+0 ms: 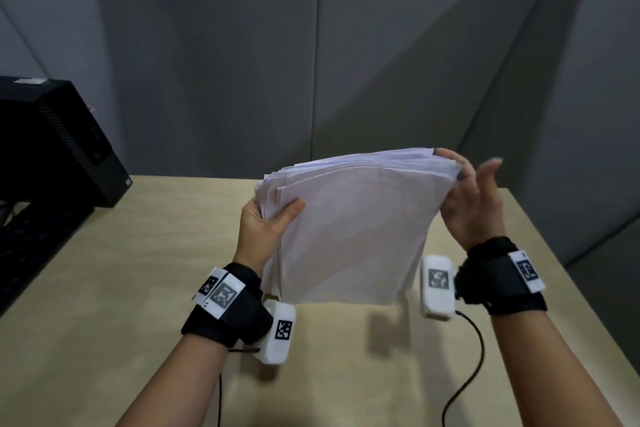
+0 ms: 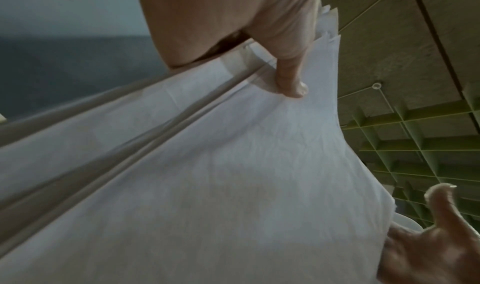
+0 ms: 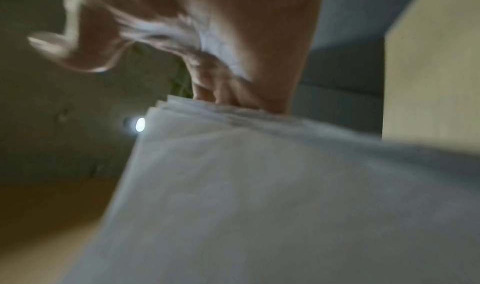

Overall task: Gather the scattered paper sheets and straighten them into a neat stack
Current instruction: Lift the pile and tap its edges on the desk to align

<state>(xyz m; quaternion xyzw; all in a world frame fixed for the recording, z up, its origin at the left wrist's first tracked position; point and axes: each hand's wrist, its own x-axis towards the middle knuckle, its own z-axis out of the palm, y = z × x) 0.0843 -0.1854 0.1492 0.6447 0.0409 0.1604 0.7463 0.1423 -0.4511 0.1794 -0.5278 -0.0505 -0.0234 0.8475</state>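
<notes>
A thick stack of white paper sheets [image 1: 353, 225] stands nearly upright above the wooden table [image 1: 104, 305], its lower edge just off the surface and its top edges fanned unevenly. My left hand [image 1: 277, 213] grips the stack's upper left edge, thumb across the front sheet and fingers hidden behind. In the left wrist view that thumb [image 2: 291, 83] presses into the paper [image 2: 233, 175]. My right hand [image 1: 462, 180] holds the upper right corner with its fingers curled over the edge and its thumb lifted off. The right wrist view is blurred; the fingers [image 3: 221, 91] meet the paper edge [image 3: 259, 185].
A black computer case [image 1: 59, 139] stands at the table's back left, with a dark keyboard [image 1: 31, 246] in front of it. A black cable [image 1: 474, 357] trails from my right wrist across the table. Grey partition walls close off the back and right.
</notes>
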